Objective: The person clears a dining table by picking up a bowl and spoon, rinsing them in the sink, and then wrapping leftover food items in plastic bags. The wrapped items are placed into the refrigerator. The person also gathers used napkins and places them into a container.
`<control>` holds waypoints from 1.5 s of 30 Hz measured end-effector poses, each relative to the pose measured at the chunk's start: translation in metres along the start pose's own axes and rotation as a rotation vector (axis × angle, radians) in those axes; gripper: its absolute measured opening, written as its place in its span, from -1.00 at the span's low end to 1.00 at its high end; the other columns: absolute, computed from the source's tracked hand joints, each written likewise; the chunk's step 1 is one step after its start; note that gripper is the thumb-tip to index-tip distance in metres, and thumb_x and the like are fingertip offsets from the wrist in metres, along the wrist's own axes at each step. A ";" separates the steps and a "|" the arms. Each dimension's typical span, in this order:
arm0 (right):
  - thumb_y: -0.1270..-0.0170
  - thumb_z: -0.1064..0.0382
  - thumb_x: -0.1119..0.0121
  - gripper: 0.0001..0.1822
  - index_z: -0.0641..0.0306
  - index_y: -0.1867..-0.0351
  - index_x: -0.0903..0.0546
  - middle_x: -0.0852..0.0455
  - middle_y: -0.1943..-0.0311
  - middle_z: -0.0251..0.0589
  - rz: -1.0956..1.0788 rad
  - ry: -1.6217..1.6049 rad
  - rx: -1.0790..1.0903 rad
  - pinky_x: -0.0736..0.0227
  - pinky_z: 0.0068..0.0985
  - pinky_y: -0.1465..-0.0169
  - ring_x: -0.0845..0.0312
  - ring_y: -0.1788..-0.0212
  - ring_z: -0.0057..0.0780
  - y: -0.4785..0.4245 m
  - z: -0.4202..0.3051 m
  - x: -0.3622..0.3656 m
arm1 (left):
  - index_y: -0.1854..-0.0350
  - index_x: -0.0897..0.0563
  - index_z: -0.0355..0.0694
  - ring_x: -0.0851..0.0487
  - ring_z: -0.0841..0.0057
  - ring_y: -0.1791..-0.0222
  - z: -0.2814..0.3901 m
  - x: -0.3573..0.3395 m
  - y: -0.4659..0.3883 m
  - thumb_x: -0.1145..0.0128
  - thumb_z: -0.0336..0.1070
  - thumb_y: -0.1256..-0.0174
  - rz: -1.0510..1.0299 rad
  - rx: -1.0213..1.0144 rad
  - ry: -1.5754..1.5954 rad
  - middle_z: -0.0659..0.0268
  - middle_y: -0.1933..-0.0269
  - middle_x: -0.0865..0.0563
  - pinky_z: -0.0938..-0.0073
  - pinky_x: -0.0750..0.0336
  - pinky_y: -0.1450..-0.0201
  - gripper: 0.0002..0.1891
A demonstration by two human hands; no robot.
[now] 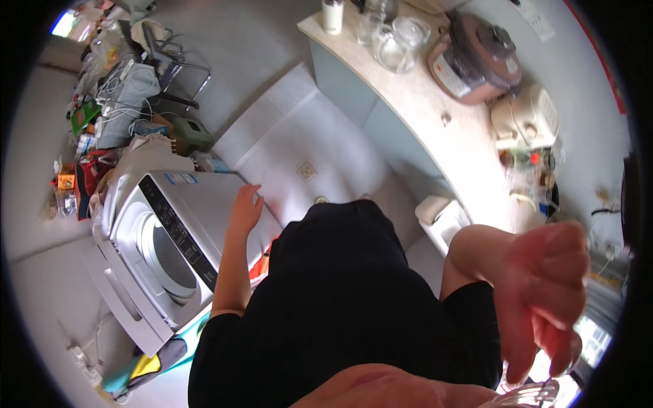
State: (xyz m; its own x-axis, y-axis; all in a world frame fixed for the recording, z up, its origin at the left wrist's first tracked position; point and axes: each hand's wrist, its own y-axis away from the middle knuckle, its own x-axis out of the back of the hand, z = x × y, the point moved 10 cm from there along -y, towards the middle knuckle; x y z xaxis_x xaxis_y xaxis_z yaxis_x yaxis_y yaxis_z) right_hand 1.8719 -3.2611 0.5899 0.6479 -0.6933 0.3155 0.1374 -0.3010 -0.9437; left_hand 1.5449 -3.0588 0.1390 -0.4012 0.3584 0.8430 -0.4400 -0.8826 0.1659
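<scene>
My left hand [247, 209] hangs at my side with its fingers loosely apart and holds nothing. It is over the grey top of a top-loading washing machine [204, 204], whose lid [133, 301] stands raised, showing the metal drum [166, 255]. Close to the camera, my right hand [548, 290] is raised, with fingers bent downwards. The fingertips meet a clear glass vessel [533, 395], which is mostly cut off by the lower picture edge. Skin of my own body, out of focus, covers the bottom middle.
A counter [387, 76] holds a white cup [332, 18], glassware [395, 48], a brown electric pressure cooker [474, 61] and a cream appliance [525, 117]. Beneath its near end stands a white bin [441, 219]. Left are cluttered goods and a chair [173, 56]. A floor drain [306, 171] lies ahead.
</scene>
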 end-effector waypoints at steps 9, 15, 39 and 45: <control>-0.09 0.29 -0.22 -0.68 0.33 0.11 -0.56 -0.60 0.21 0.04 -0.825 0.407 -0.680 -0.40 -0.23 0.01 -0.50 0.12 -0.07 0.306 0.301 -0.102 | -0.08 -0.54 -0.16 -0.41 0.10 -0.20 -0.041 -0.007 0.021 -0.11 -0.30 -0.19 0.096 0.344 0.120 0.05 -0.20 -0.44 0.26 -0.33 -0.25 -0.63; -0.06 0.36 -0.13 -0.72 0.33 0.14 -0.58 -0.55 0.15 0.07 -0.922 0.666 -1.117 -0.35 -0.15 -0.07 -0.39 -0.02 0.01 0.539 0.404 -0.033 | -0.07 -0.56 -0.17 -0.47 0.11 -0.14 -0.083 -0.035 0.078 -0.11 -0.27 -0.19 0.143 0.598 0.177 0.03 -0.11 -0.51 0.28 -0.37 -0.22 -0.64; -0.12 0.34 -0.02 -0.90 0.29 0.43 -0.55 -0.57 0.37 0.04 -1.136 0.306 -1.246 -0.42 -0.13 0.15 -0.50 0.22 0.03 0.621 0.161 0.058 | 0.04 -0.61 -0.17 -0.59 0.13 0.00 -0.081 -0.124 -0.020 -0.03 -0.28 -0.13 -0.142 0.560 0.052 0.04 0.07 -0.66 0.27 -0.49 -0.05 -0.67; -0.14 0.32 -0.02 -0.88 0.30 0.41 -0.56 -0.59 0.38 0.03 -1.092 0.269 -1.350 -0.43 -0.14 0.17 -0.52 0.23 0.02 0.581 0.175 0.047 | -0.01 -0.59 -0.18 -0.57 0.10 -0.05 -0.012 -0.094 -0.067 -0.02 -0.28 -0.14 -0.173 0.448 0.040 0.00 -0.02 -0.61 0.27 -0.45 -0.12 -0.64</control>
State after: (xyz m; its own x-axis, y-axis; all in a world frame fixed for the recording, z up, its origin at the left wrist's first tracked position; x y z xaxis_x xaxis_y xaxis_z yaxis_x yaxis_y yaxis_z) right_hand 2.1127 -3.3539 0.0392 0.5411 0.1415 0.8290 -0.3665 -0.8475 0.3839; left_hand 1.6023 -3.0298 0.0420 -0.3871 0.5154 0.7646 -0.1173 -0.8500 0.5135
